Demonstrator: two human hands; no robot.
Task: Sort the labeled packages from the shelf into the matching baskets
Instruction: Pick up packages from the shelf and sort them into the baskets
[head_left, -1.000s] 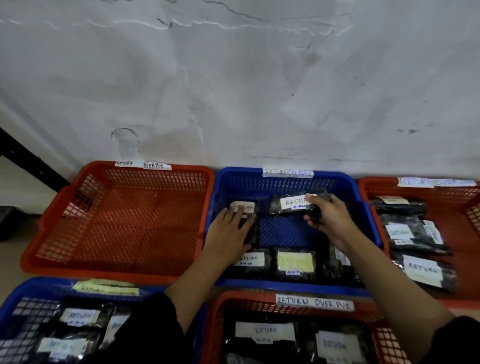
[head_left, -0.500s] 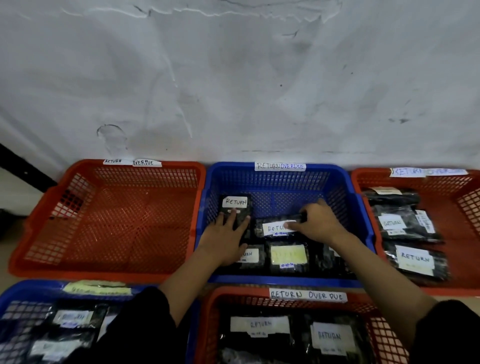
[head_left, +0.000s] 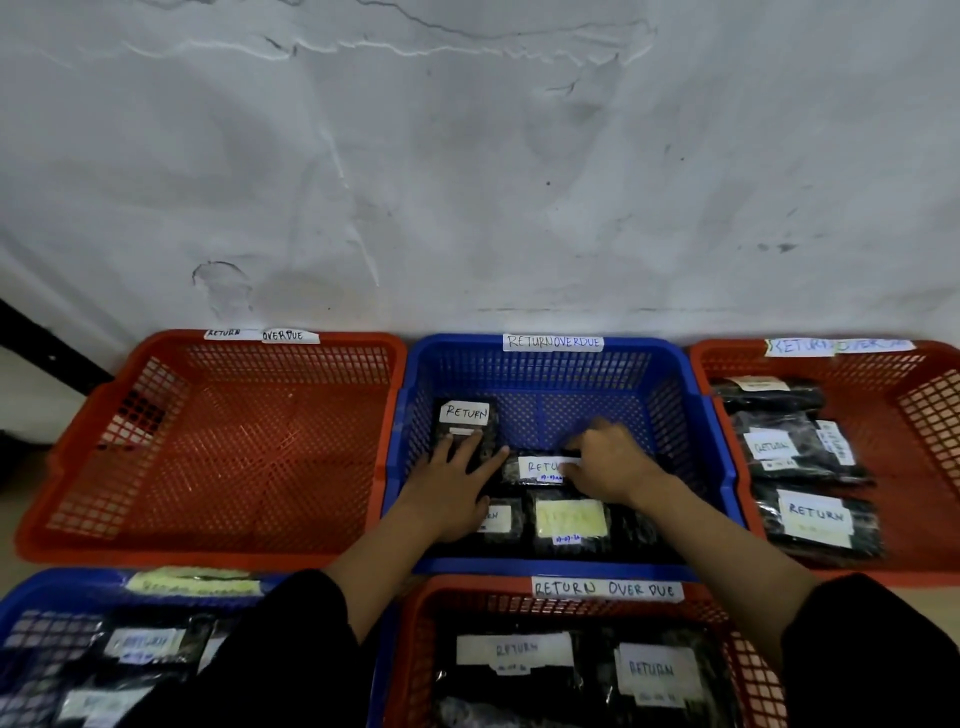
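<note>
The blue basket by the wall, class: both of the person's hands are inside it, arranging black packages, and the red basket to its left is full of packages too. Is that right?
Not quite. The red basket left of the blue basket holds no packages; the head view shows only its bare mesh floor. The rest stands: the left hand and the right hand are both in the blue basket on black packages.

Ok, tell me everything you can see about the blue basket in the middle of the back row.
The blue basket looks like plastic, with lattice walls and floor and a solid rim. A white strip on its far rim reads RETURN OVERDUE. It sits against the wall between two orange baskets. Inside lie several dark wrapped packages with labels, mostly at the near end. The left hand rests flat on one; the right hand touches another.
</note>
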